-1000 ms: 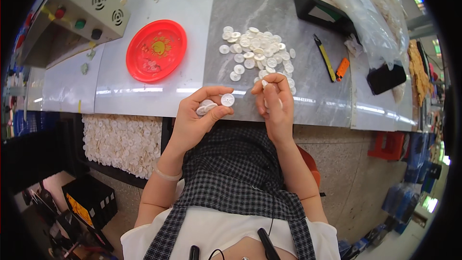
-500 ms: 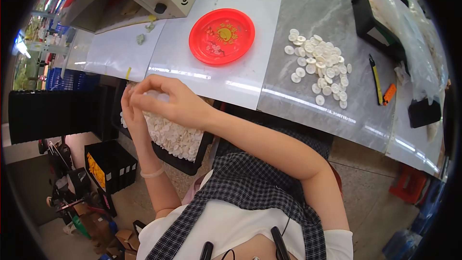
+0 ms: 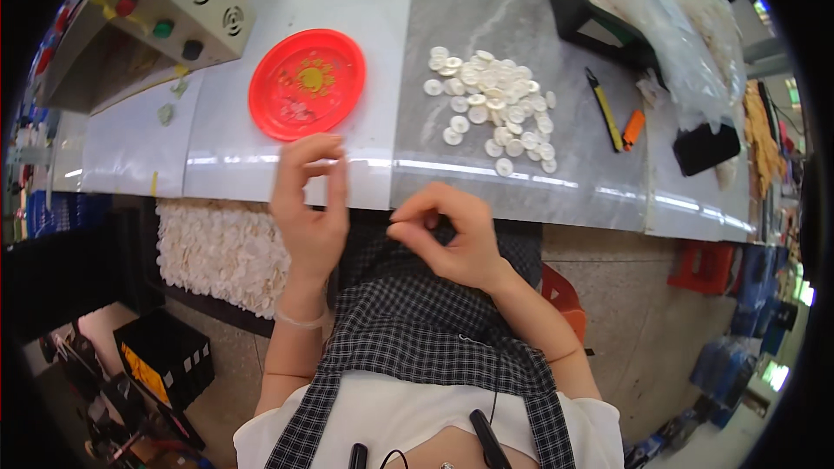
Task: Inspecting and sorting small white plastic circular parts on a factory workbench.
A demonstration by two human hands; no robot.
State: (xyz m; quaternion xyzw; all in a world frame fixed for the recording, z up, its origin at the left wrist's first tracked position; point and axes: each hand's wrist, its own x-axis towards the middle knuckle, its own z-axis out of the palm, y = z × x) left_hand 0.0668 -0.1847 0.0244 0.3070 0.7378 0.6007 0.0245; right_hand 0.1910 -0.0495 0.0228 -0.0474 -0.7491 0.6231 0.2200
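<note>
My left hand point(image 3: 311, 208) is raised at the table's front edge, just below the red plate point(image 3: 261, 91). Its fingers curl toward the thumb, and anything between the tips is too small to make out. To its right, my right hand point(image 3: 456, 239) hovers over my checked apron, thumb and forefinger pinched together. What that pinch holds, if anything, cannot be seen. A loose heap of white round button-like discs point(image 3: 495, 95) lies on the grey tabletop. Beside my left forearm, many white pieces point(image 3: 221, 252) fill a dark bin below the table edge.
A beige machine point(image 3: 174, 13) with knobs stands at the far left. On the right lie a yellow cutter point(image 3: 605, 110), an orange piece point(image 3: 633, 130) and a black box point(image 3: 599, 22) with plastic bags. A black crate point(image 3: 187, 360) sits on the floor at left.
Both hands have left the bin of white pieces and moved right to the table's front edge. They were together and are now apart. The view has shifted rightward.
</note>
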